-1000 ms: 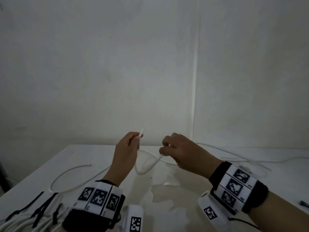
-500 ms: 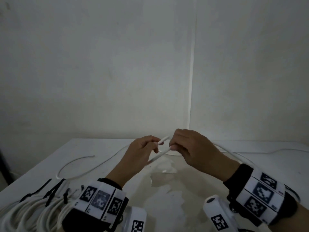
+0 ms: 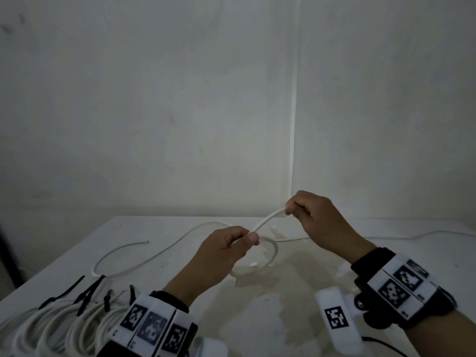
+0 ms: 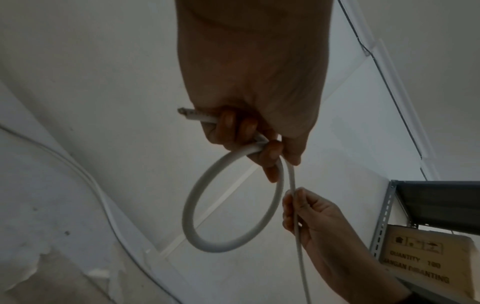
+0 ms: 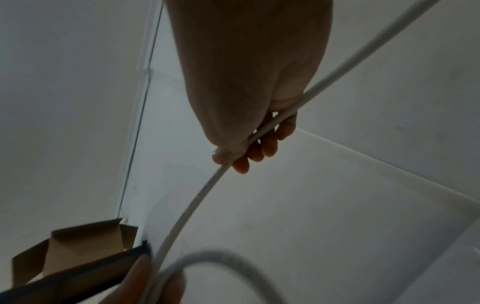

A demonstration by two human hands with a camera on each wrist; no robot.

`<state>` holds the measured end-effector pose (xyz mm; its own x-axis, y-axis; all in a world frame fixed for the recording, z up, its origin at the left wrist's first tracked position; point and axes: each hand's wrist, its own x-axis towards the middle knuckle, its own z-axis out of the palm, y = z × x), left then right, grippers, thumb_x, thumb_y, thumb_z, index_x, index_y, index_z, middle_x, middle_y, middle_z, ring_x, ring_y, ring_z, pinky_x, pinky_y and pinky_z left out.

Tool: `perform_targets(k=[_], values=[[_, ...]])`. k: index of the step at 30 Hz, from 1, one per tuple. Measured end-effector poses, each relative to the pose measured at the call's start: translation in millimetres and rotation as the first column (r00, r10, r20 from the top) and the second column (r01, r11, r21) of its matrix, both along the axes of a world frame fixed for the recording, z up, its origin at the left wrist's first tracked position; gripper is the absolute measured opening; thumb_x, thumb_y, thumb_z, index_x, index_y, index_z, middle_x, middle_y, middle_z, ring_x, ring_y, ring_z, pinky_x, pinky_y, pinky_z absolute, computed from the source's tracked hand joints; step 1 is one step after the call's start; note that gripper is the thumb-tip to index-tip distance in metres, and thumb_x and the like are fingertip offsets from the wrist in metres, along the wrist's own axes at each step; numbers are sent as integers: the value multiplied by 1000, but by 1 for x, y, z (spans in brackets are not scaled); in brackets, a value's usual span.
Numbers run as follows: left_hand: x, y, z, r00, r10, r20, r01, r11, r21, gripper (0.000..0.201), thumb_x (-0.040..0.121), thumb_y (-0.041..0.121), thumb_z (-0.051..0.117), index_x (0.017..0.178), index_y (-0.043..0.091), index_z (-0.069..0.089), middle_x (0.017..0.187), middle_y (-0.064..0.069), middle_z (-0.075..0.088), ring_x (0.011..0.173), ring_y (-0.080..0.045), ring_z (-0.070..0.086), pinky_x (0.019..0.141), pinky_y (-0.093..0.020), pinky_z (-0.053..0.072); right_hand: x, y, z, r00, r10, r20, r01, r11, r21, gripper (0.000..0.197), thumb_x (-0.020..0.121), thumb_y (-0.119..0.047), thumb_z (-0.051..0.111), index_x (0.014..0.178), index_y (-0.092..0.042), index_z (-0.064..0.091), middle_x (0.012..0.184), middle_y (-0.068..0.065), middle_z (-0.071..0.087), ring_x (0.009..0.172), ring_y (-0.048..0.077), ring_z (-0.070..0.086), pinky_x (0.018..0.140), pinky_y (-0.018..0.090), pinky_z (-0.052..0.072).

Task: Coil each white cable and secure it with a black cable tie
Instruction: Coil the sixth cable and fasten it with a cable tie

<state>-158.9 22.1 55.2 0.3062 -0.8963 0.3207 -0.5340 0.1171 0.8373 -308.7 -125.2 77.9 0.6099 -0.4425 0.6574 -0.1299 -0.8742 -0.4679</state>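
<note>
A white cable (image 3: 268, 219) stretches between my two hands above the table. My left hand (image 3: 226, 248) pinches it where one small loop (image 4: 233, 205) closes, with the cut end (image 4: 187, 112) sticking out past the fingers. My right hand (image 3: 309, 215) grips the cable (image 5: 259, 131) a short way further along, higher and to the right. The rest of the cable trails off across the table to the right (image 3: 425, 234). Several coiled white cables (image 3: 51, 328) bound with black ties (image 3: 87, 292) lie at the near left.
Another loose white cable (image 3: 123, 258) curves over the left of the white table (image 3: 283, 318). A wall stands right behind the table. A metal shelf with a cardboard box (image 4: 426, 255) shows in the left wrist view.
My hands came together, then the right hand slid up and right along the cable. One loop now hangs from my left hand.
</note>
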Motion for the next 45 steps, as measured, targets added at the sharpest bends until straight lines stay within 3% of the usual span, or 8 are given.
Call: perform_targets(k=[11,14,19,23,26,30,41,45], values=[[6,-6,-1,996,-7,86,9,1000,-22,33,65,65,43,64,37,61,51,18,49,52,2,45,64,-24,37,-12,-4,-3,972,-76,-222,87,995,43,19,95,-18,47,81,-22,59,76,-14,56,70,1,52,70,17,36],[2,-11,3,991,-3,131,6,1000,-20,26,75,53,46,58,41,62,49,16,48,50,-1,42,61,-24,34,-1,19,-13,955,69,-290,-81,996,-28,32,94,-39,38,99,-20,64,92,-6,66,82,13,58,78,30,42],[1,-8,6,998,-22,50,25,999,-45,32,73,58,50,69,32,69,63,0,57,54,1,44,63,-18,39,0,29,-15,957,257,-135,-215,940,267,25,91,-50,42,88,-37,63,84,-4,66,77,15,57,70,28,43],[-3,-9,8,1000,-17,11,17,1000,-21,27,91,32,53,71,23,67,54,13,50,52,0,42,57,-10,35,-2,28,-5,947,266,-182,-199,927,318,25,94,-27,49,73,-33,60,66,-12,56,62,2,47,64,19,38],[-4,-9,11,1000,-9,-21,8,1000,-29,27,91,27,50,73,19,67,48,14,46,52,0,40,55,-10,33,-8,26,5,951,276,-140,-208,906,368,24,94,-20,48,81,-20,68,79,-14,66,73,-4,58,70,9,41],[-7,-9,14,999,1,-38,-3,999,-45,27,92,25,49,73,17,65,47,14,46,51,0,40,52,-8,31,-9,36,8,933,356,-50,-283,814,507,25,97,-12,40,103,-6,64,74,1,66,55,-10,54,53,4,39],[-12,-11,15,990,128,-59,-132,988,-81,26,82,32,65,57,23,65,44,9,51,44,-2,38,45,-9,27,-5,37,6,959,283,-35,-219,810,545,21,95,-16,47,82,-11,64,82,4,73,40,1,43,46,12,37],[-12,-11,17,983,170,-74,-177,980,-93,24,79,33,68,59,20,66,44,8,53,41,-2,38,43,-9,27,-2,39,4,959,282,14,-243,798,552,17,92,-21,53,85,-10,65,77,3,70,57,-6,58,60,8,43]])
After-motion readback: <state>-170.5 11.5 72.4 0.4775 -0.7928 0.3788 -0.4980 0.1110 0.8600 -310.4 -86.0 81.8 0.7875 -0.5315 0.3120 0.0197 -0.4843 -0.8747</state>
